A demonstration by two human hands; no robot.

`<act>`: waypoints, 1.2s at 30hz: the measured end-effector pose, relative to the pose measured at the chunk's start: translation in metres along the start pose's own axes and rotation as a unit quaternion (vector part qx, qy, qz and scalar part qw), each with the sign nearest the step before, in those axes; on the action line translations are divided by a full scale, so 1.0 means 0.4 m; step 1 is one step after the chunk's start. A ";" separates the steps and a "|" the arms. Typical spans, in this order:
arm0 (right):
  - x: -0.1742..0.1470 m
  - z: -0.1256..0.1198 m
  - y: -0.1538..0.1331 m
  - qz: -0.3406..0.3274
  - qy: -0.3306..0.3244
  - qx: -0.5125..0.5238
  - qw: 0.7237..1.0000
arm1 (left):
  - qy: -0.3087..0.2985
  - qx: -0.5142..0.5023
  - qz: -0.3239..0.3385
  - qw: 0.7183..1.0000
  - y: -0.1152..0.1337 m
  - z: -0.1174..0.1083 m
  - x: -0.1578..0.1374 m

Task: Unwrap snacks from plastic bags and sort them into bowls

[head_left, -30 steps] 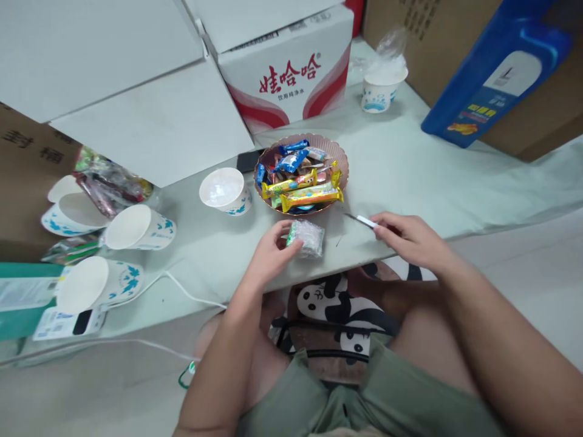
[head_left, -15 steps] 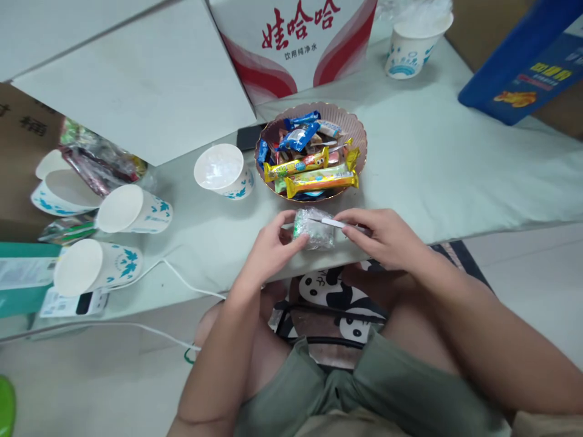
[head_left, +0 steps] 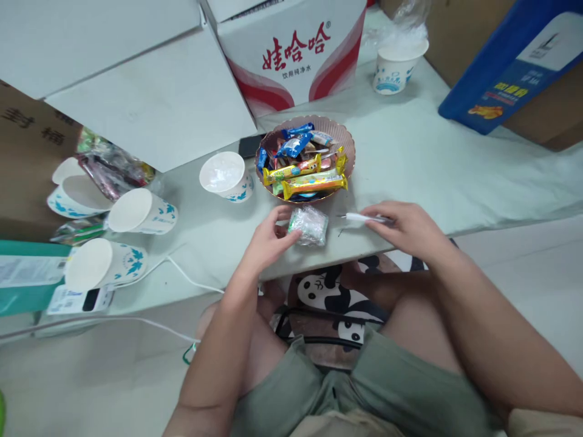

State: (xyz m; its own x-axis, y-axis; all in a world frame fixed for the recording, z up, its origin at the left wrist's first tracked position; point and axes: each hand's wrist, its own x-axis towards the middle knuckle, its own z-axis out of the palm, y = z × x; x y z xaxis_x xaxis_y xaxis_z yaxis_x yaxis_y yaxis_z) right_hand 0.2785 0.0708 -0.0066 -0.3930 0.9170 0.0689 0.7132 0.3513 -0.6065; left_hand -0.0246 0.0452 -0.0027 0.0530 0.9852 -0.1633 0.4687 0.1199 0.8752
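Note:
A small block bundled in crinkled clear plastic wrap (head_left: 313,226), with green at its left edge, sits on the cloth-covered table near its front edge. My left hand (head_left: 269,240) curls around its left side, thumb on the front and fingers behind, partly hidden. To the right, my right hand (head_left: 405,226) grips a slim white pen-shaped craft knife (head_left: 357,217). Its narrow metal tip points left, a short gap from the wrapped block. Just behind the block stands a scalloped pinkish bowl (head_left: 350,149) filled with wrapped snacks, yellow packets (head_left: 314,183) and blue ones (head_left: 295,145) on top.
A paper cup (head_left: 225,176) stands left of the bowl, and more cups (head_left: 130,210) are farther left beside a white cable (head_left: 194,280). White cartons (head_left: 155,103) and a red-and-white box (head_left: 296,60) line the back. A blue package (head_left: 492,79) leans at the right.
My right hand has drawn the knife away to the right, so its tip no longer lies over the wrapped block. The left hand stays at the block. The camera view has shifted slightly.

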 end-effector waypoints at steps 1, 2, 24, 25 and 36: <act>0.001 -0.004 0.016 0.025 0.027 -0.023 0.999 | 0.002 0.002 0.007 1.000 -0.004 0.000 0.001; 0.004 -0.007 0.030 0.051 0.049 -0.051 0.996 | 0.004 0.005 0.016 1.000 -0.008 0.000 0.003; 0.020 0.072 -0.055 -0.156 0.037 0.076 0.984 | 0.084 0.131 0.142 0.978 -0.004 0.044 -0.017; 0.016 0.068 -0.048 -0.152 0.040 0.072 0.985 | 0.091 0.120 0.149 0.977 -0.002 0.043 -0.014; 0.014 0.053 -0.038 -0.098 0.066 0.030 0.993 | 0.243 -0.218 -0.008 0.945 -0.010 -0.002 0.012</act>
State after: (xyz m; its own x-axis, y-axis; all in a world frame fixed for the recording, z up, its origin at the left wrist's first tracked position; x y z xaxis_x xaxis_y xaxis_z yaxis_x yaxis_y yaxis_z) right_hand 0.2529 0.0666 -0.0138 -0.4388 0.8504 0.2903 0.5934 0.5168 -0.6171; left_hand -0.0270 0.0494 -0.0066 -0.4115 0.9105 -0.0420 0.0521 0.0695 0.9962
